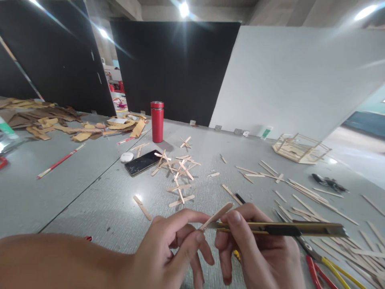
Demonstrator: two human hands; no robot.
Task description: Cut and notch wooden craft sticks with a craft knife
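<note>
My left hand (pixel 177 245) pinches a short wooden craft stick (pixel 221 212) between thumb and fingers, its far end angled up to the right. In my right hand (pixel 258 249) is a yellow and black utility knife (pixel 313 229), gripped near its front. The blade end meets the stick close to my left fingertips; whether it has cut in cannot be told. Ahead of my hands lies a loose cluster of crossed craft sticks (pixel 180 188). A single notched-looking stick (pixel 142 207) rests to the left of them.
A red flask (pixel 157 122) stands behind a dark phone (pixel 142 162) and a white case (pixel 126 157). At right are scattered wooden strips (pixel 309 192), pliers with red and yellow handles (pixel 319 261), and a small stick frame (pixel 300 149). Torn brown cardboard (pixel 39 118) lies far left.
</note>
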